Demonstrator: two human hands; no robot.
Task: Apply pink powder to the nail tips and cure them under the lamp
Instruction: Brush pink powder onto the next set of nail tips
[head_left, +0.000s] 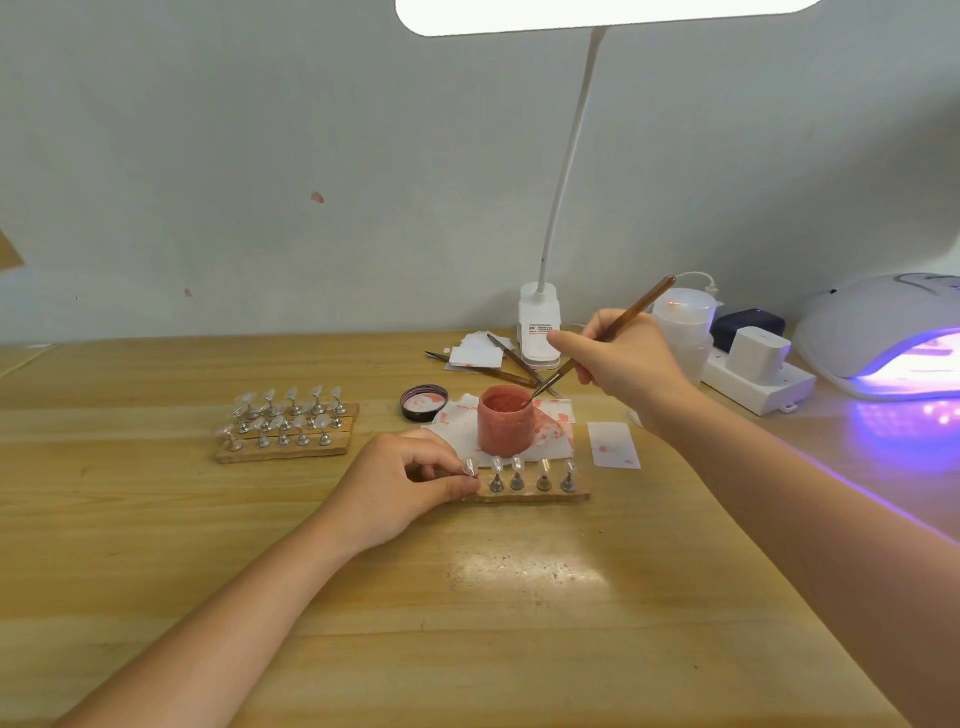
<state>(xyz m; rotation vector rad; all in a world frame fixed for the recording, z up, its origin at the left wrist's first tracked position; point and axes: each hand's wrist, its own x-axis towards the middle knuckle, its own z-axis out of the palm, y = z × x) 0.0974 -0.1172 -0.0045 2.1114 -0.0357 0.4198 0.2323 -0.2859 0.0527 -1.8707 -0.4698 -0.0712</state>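
A person is sitting at a wooden table (208, 545), dipping a brush (613, 332) into an open jar (505, 422) of pink powder. The right hand (628, 358) is gripping the brush partway along its brown handle, fingers curled round it, with the tip lying inside the jar's mouth. The left hand (410, 483) is curling its fingers and thumb around the left end of a wooden strip (535, 496), just in front of the jar, pinching the leftmost of five clear nail tips (517, 465) standing on small metal holders. The jar is resting on a powder-stained tissue (556, 431), its dark lid (424, 402) lying upturned just to the left. Farther left, a second rack (288, 426) is carrying more clear tips. At the far right edge, the curing lamp (883, 332) is glowing violet onto the tabletop, beside a white power strip (758, 384). A clip-on desk lamp (540, 332) is shining from above.
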